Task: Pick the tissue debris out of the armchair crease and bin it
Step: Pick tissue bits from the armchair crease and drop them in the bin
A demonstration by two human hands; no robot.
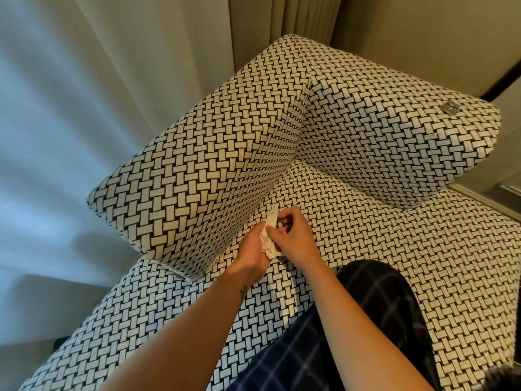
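Crumpled white tissue debris (269,238) sits between my two hands, right beside the crease where the left armrest meets the seat of the woven black-and-white armchair (394,249). My left hand (252,249) cups the tissue from the left, fingers curled around it. My right hand (293,235) pinches the tissue's upper part with thumb and fingertips. A strip of tissue sticks up toward the crease. No bin is in view.
The armrest (203,176) rises at left and the backrest (394,131) at upper right. My knee in dark checked trousers (375,306) rests on the seat. Curtains (112,66) hang behind the chair.
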